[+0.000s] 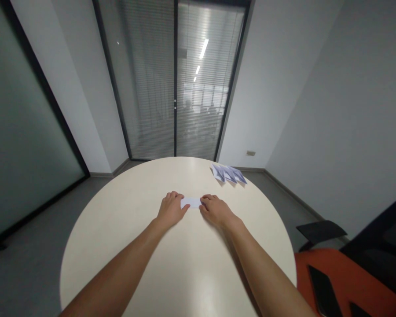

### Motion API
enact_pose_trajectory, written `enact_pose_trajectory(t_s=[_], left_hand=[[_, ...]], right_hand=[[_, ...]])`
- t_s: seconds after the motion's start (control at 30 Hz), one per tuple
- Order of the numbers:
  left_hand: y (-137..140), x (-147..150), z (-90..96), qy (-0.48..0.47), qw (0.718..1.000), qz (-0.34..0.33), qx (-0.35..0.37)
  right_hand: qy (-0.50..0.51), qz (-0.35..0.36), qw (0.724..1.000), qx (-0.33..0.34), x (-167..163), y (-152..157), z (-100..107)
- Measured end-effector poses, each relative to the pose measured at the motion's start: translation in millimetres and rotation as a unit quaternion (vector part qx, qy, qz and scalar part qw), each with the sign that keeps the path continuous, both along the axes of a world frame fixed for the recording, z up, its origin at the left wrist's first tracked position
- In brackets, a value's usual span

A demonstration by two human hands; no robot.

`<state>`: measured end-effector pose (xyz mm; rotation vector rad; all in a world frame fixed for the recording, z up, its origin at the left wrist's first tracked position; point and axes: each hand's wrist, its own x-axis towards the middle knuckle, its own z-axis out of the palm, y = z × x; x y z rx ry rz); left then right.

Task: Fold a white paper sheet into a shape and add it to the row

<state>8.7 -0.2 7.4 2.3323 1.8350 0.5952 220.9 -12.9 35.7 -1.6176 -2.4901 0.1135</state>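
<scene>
A small white rectangle of paper [192,202], like a folded strip, lies low over the middle of the table between my two hands. My left hand [172,208] grips its left end, thumb at the near edge and fingers at the far edge. At the right end, my right hand [215,209] holds the paper in the same way, its fingers curled and partly covering that end. Both ends of the paper are hidden under my fingers. Beyond my right hand, several folded white papers [229,174] overlap in a row near the table's far right edge.
The round cream table [119,237] has a curved edge all around. An orange chair [356,279] with a black armrest stands at the right, dark flat objects on its seat. Behind the table are a glass partition with blinds [152,88] and white walls.
</scene>
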Motion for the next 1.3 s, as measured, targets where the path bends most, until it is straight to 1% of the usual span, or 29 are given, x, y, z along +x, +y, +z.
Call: enact_pose_trajectory(t_s=[0.07,0.17,0.3,0.43,0.63,0.73,0.83,0.93,1.07,1.17,1.3], left_hand=[[0.4,-1.5,-0.2,-0.007,1.000,0.002,-0.006],[0.4,-3.7,0.2,-0.025,1.000,-0.001,-0.018],[-0.9,-6.4,3.4,-0.050,0.998,0.004,-0.030],[-1.7,-8.5,6.6,-0.068,0.997,0.000,-0.038],[-1.5,-9.6,8.8,-0.115,0.991,-0.053,-0.030],[-2.6,-9.2,12.7,-0.138,0.988,-0.066,-0.028],[-4.6,-8.3,17.5,-0.154,0.985,-0.072,-0.005],[-6.1,-7.8,20.8,-0.149,0.986,-0.075,0.021],[-5.0,-9.8,21.7,-0.149,0.985,-0.078,0.025],[-3.0,-13.0,23.8,-0.139,0.987,-0.080,0.011],[-3.2,-17.1,31.2,-0.115,0.990,-0.078,-0.009]], right_hand=[[0.009,-0.004,1.000,0.009,4.2,2.3,0.6],[0.039,0.016,0.999,0.021,10.6,7.0,-1.6],[0.084,0.049,0.995,0.023,16.7,11.9,-6.4],[0.118,0.054,0.991,0.018,18.9,13.4,-8.5],[0.154,0.062,0.986,0.009,21.7,13.6,-9.6],[0.164,0.066,0.984,0.007,21.6,13.3,-7.4],[0.188,0.047,0.981,0.013,20.3,13.6,-4.3],[0.214,0.026,0.976,0.013,20.1,14.8,-2.0],[0.202,0.037,0.979,-0.006,23.7,16.4,0.1],[0.181,0.044,0.983,-0.005,27.1,17.6,0.6],[0.169,0.041,0.985,-0.007,29.4,19.9,-0.7]])
